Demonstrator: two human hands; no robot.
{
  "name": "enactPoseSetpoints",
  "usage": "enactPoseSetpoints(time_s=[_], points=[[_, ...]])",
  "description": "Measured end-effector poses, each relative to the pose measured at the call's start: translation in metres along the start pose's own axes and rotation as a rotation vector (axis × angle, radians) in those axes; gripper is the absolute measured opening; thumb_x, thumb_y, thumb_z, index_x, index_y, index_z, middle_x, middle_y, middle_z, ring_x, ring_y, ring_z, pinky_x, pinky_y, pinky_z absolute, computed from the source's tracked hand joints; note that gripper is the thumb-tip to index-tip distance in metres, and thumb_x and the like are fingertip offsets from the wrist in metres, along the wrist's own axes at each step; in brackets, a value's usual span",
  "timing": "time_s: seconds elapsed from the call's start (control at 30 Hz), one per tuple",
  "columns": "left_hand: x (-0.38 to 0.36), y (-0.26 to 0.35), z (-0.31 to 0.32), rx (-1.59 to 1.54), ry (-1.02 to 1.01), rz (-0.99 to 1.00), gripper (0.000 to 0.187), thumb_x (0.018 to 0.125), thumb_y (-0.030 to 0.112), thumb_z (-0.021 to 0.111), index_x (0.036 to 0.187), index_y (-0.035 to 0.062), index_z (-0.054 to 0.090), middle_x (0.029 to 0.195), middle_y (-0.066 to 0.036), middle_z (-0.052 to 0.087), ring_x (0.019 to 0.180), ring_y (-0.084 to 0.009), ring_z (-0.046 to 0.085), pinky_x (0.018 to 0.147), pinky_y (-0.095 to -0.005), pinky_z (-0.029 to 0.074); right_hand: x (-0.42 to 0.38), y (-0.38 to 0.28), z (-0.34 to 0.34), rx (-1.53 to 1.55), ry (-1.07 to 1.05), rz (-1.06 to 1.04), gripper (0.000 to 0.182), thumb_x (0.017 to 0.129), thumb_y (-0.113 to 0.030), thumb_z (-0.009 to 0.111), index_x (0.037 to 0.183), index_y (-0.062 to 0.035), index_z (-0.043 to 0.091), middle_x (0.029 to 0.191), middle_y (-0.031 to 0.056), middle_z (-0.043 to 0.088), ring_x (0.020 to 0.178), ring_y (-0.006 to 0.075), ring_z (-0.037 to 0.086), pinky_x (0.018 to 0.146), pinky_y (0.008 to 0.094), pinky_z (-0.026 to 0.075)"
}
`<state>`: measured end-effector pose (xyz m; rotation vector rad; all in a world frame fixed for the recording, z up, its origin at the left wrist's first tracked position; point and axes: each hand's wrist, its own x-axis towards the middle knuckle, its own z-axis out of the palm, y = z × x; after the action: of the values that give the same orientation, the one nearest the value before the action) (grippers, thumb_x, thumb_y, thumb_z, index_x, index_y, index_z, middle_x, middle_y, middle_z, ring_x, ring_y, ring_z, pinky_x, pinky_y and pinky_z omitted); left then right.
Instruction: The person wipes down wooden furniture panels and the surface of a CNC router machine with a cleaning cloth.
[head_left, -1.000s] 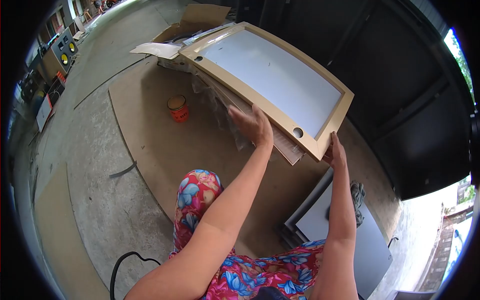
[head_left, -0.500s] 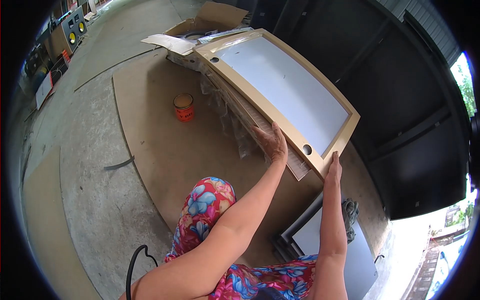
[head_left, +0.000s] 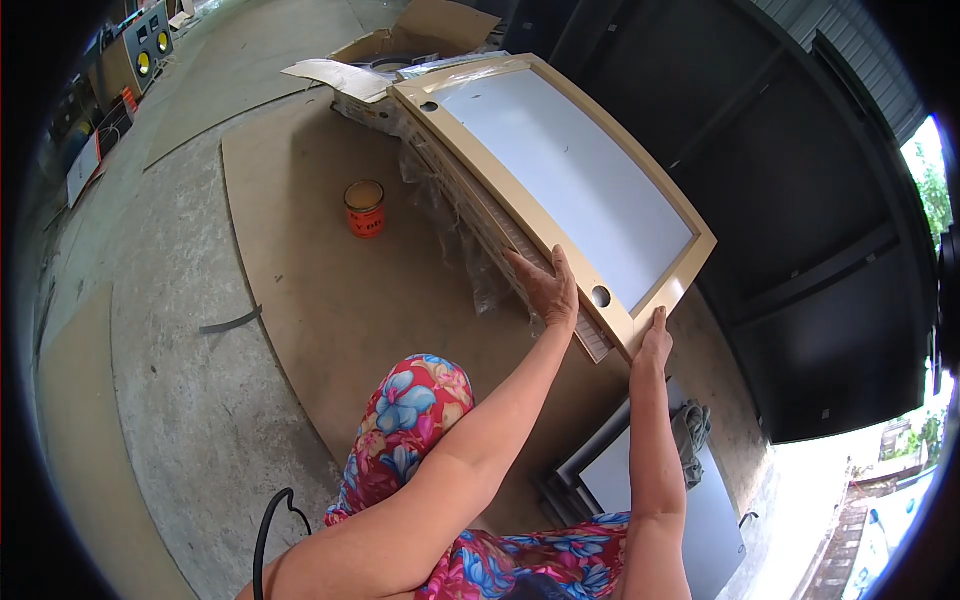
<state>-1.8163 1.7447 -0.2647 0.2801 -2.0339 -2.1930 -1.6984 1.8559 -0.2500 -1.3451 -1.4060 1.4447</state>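
A light wooden framed panel (head_left: pixel 675 287) with a white inner face and round holes in its near border lies on top of a stack of plastic-wrapped panels (head_left: pixel 470 205). My left hand (head_left: pixel 553 297) rests against the near long side of the frame and stack, its thumb and fingers stretched apart. At the frame's near right corner, my right hand (head_left: pixel 653 345) grips the edge with a finger or thumb over the top; its other fingers are hidden underneath.
An orange tin (head_left: pixel 365 212) stands on the brown floor sheet (head_left: pixel 310 260). Behind the stack is an opened cardboard box (head_left: pixel 440 25). Large black panels (head_left: pixel 800 250) lean at right. A grey panel (head_left: pixel 715 540) with a crumpled cloth (head_left: pixel 690 440) lies near my right arm.
The near right end of the framed panel has shifted slightly left, and my right hand has moved left with it. My left hand stays along the side, its thumb and fingers a little wider apart.
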Motion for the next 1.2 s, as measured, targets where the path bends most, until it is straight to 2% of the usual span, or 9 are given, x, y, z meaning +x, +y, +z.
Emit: enactPoseSetpoints(time_s=[0.07,0.17,0.27,0.7,0.97,1.1,1.13,1.2], points=[[-0.001,0.000,0.000,0.002,-0.009,-0.001,0.087,0.088,0.041,0.048,0.137,-0.0113,0.000,0.143,-0.032,0.007,0.135,-0.0385,0.014,0.111,-0.0398,0.015,0.000,-0.001,0.000,0.025,0.007,0.021,0.048,0.089,-0.038,0.055,0.102,0.0083,0.057,0.093,0.0126,0.062,0.079,0.0181,0.059,0.073,0.0302,0.047],[-0.001,0.003,-0.001,-0.008,-0.019,-0.011,0.087,0.087,0.038,0.049,0.137,-0.0114,-0.001,0.143,-0.032,0.007,0.135,-0.0385,0.014,0.111,-0.0396,0.015,0.007,0.011,0.003,0.061,0.066,-0.136,0.042,0.089,-0.032,0.056,0.106,0.0064,0.054,0.093,0.0106,0.061,0.080,0.0164,0.058,0.074,0.0285,0.046],[-0.002,0.004,-0.002,-0.022,-0.020,-0.008,0.086,0.087,0.036,0.051,0.137,-0.0114,-0.001,0.143,-0.032,0.007,0.135,-0.0385,0.014,0.111,-0.0394,0.016,0.008,0.013,0.003,0.085,0.075,-0.153,0.040,0.090,-0.029,0.056,0.110,0.0049,0.051,0.095,0.0092,0.059,0.083,0.0148,0.056,0.077,0.0278,0.046],[-0.002,0.007,-0.004,0.005,-0.031,-0.014,0.089,0.081,0.027,0.057,0.137,-0.0106,-0.001,0.141,-0.033,0.011,0.133,-0.0395,0.018,0.110,-0.0397,0.019,0.005,0.010,0.004,0.116,0.054,-0.133,0.040,0.090,-0.028,0.055,0.113,0.0039,0.050,0.099,0.0092,0.059,0.087,0.0151,0.055,0.079,0.0278,0.044],[0.000,0.019,-0.003,0.007,-0.032,-0.004,0.091,0.080,0.025,0.060,0.137,-0.0116,-0.001,0.142,-0.033,0.011,0.134,-0.0387,0.016,0.112,-0.0380,0.014,0.001,-0.008,0.006,0.122,0.007,-0.100,0.043,0.090,-0.029,0.055,0.117,0.0040,0.049,0.101,0.0108,0.058,0.089,0.0171,0.055,0.081,0.0300,0.044],[0.000,0.015,-0.005,-0.006,-0.050,-0.028,0.092,0.079,0.026,0.061,0.137,-0.0128,0.001,0.142,-0.033,0.011,0.134,-0.0384,0.016,0.112,-0.0374,0.013,0.020,0.011,0.007,0.184,-0.006,-0.102,0.039,0.089,-0.026,0.056,0.112,0.0038,0.049,0.096,0.0089,0.058,0.083,0.0142,0.054,0.074,0.0283,0.046],[0.002,0.008,-0.002,0.007,-0.021,-0.015,0.094,0.077,0.032,0.062,0.136,-0.0146,0.005,0.140,-0.035,0.016,0.133,-0.0385,0.020,0.110,-0.0369,0.017,0.017,0.010,0.008,0.186,0.016,-0.124,0.037,0.089,-0.027,0.055,0.109,0.0040,0.051,0.094,0.0089,0.058,0.081,0.0143,0.054,0.074,0.0288,0.046],[0.004,-0.003,-0.001,-0.012,-0.024,0.009,0.095,0.077,0.031,0.064,0.136,-0.0143,0.005,0.140,-0.034,0.016,0.133,-0.0375,0.022,0.110,-0.0363,0.018,0.006,0.004,0.009,0.164,-0.012,-0.111,0.039,0.088,-0.030,0.053,0.103,0.0060,0.055,0.092,0.0102,0.060,0.080,0.0155,0.055,0.073,0.0303,0.045]])
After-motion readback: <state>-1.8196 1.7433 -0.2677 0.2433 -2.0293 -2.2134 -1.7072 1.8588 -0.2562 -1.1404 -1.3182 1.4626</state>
